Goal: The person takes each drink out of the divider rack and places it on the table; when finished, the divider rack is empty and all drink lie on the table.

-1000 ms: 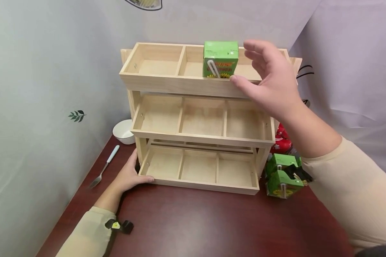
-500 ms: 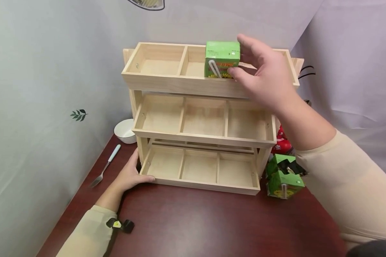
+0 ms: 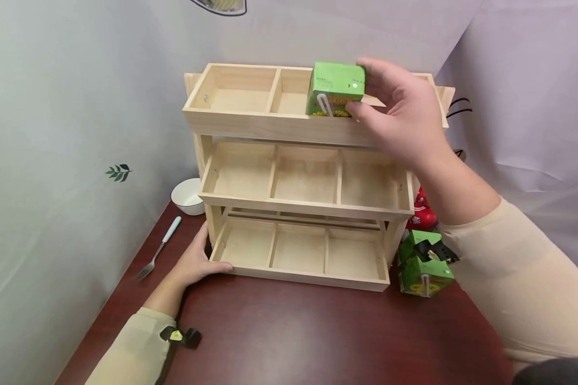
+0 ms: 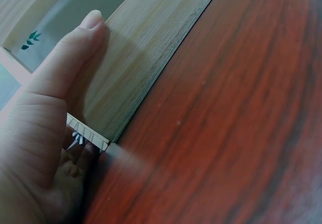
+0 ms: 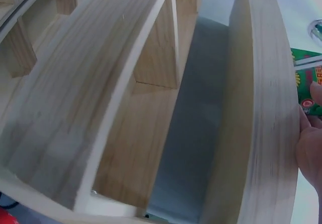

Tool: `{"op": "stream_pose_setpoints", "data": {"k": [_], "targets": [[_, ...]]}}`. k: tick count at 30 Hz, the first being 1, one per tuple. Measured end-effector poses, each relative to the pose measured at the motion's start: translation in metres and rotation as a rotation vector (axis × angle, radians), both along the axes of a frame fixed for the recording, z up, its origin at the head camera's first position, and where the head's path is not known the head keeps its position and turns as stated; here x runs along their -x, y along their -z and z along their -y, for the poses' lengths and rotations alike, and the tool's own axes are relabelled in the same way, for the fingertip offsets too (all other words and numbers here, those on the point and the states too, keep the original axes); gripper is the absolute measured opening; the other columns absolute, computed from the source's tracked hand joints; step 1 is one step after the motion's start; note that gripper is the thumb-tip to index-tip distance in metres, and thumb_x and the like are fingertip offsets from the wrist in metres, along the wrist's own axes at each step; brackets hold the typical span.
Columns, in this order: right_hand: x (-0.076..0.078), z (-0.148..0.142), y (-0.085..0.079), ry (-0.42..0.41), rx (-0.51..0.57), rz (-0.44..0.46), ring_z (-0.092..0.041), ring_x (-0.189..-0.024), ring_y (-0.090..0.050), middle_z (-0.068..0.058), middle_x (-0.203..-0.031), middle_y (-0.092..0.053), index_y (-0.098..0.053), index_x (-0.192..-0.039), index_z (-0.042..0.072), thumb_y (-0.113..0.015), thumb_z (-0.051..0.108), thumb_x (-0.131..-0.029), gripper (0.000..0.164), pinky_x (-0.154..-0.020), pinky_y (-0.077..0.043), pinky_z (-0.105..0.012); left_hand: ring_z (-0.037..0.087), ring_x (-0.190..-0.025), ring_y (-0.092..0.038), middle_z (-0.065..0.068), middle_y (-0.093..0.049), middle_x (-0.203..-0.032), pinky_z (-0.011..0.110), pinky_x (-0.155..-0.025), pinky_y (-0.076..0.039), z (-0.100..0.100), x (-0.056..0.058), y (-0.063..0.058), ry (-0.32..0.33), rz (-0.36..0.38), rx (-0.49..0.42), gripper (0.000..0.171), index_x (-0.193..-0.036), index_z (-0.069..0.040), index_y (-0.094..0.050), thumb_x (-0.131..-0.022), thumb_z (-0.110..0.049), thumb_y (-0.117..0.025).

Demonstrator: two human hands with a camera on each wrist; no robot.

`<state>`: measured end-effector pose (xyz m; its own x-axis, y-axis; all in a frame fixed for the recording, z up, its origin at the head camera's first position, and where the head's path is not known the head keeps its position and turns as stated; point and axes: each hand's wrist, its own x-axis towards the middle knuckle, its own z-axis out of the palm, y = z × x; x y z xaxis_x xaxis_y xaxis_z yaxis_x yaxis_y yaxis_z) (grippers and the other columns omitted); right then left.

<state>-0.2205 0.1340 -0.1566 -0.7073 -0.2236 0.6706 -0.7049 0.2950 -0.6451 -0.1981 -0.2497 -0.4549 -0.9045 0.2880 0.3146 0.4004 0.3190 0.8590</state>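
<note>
A green drink carton point(image 3: 337, 85) with a white straw on its front stands in the middle compartment of the top tray, its top tipped a little toward me. My right hand point(image 3: 404, 112) pinches its right side, thumb at the front and fingers behind. In the right wrist view, part of the carton point(image 5: 304, 75) and the hand point(image 5: 311, 143) show at the right edge. The three-tier wooden shelf point(image 3: 289, 278) stands on the table. At its lower left corner my left hand point(image 3: 195, 262) grips the bottom tray, thumb along the front board; its other fingers are partly hidden.
More green cartons point(image 3: 424, 278) stand right of the shelf, with a red object point(image 3: 422, 211) behind them. A white bowl point(image 3: 188, 197) and a fork point(image 3: 159, 248) lie on the left. Walls hung with cloth point(image 3: 53, 160) close in behind and at the left.
My right hand has closed from an open spread onto the carton's right side. The carton has since tipped forward and shifted slightly right. The left hand keeps its hold on the shelf.
</note>
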Motion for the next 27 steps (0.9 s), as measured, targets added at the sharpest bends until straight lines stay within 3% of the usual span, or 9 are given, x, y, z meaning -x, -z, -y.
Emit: {"op": "stream_pose_setpoints", "data": {"k": [3,7,9,12,19,27], "targets": [[-0.001,-0.003,0.003,0.000,0.048,-0.001,-0.018,-0.116,-0.058,-0.011,-0.119,-0.065,-0.060,-0.125,-0.001,-0.064,-0.011,-0.084,0.043,-0.093,-0.047,-0.031,0.035,-0.124,-0.044,0.012,-0.037,-0.146,0.026,-0.096,-0.037,0.002,0.006,0.010,-0.008,0.005,0.001,0.127,-0.155,-0.018,-0.019,-0.054,-0.011,-0.095],[0.001,-0.006,0.006,-0.063,0.133,-0.026,-0.023,-0.114,-0.059,-0.015,-0.117,-0.066,-0.061,-0.122,-0.002,-0.063,-0.015,-0.082,0.042,-0.094,-0.046,-0.032,0.035,-0.124,-0.044,0.013,-0.037,-0.146,0.025,-0.096,-0.037,0.001,0.005,0.008,-0.008,0.008,0.011,0.126,-0.155,-0.018,-0.018,-0.055,-0.012,-0.095],[0.002,-0.008,0.008,-0.120,0.192,-0.028,-0.026,-0.113,-0.059,-0.017,-0.115,-0.065,-0.061,-0.120,-0.004,-0.061,-0.017,-0.081,0.041,-0.093,-0.047,-0.032,0.040,-0.124,-0.043,0.018,-0.036,-0.146,0.025,-0.096,-0.037,-0.001,0.001,0.000,0.000,0.023,0.004,0.125,-0.155,-0.015,-0.018,-0.056,-0.010,-0.095],[0.003,-0.009,0.010,-0.183,0.274,-0.037,-0.029,-0.111,-0.059,-0.020,-0.114,-0.065,-0.062,-0.117,-0.005,-0.060,-0.019,-0.080,0.039,-0.094,-0.046,-0.034,0.040,-0.125,-0.042,0.017,-0.036,-0.146,0.024,-0.097,-0.037,0.001,0.003,0.001,0.003,0.032,-0.009,0.126,-0.155,-0.017,-0.017,-0.055,-0.010,-0.095],[-0.001,-0.016,0.011,-0.236,0.333,-0.195,-0.035,-0.104,-0.061,-0.026,-0.109,-0.064,-0.063,-0.114,-0.008,-0.059,-0.019,-0.079,0.037,-0.092,-0.048,-0.036,0.039,-0.127,-0.041,0.018,-0.034,-0.148,0.026,-0.098,-0.036,0.000,0.001,0.001,-0.001,0.045,-0.004,0.127,-0.155,-0.018,-0.016,-0.056,-0.010,-0.094],[-0.013,-0.020,0.011,-0.262,0.455,-0.200,-0.037,-0.100,-0.060,-0.032,-0.108,-0.062,-0.062,-0.112,-0.011,-0.060,-0.022,-0.075,0.039,-0.087,-0.050,-0.035,0.028,-0.129,-0.038,0.015,-0.033,-0.149,0.021,-0.100,-0.029,0.000,0.000,-0.004,-0.032,0.023,0.034,0.127,-0.155,-0.019,-0.017,-0.055,-0.011,-0.095]]}}
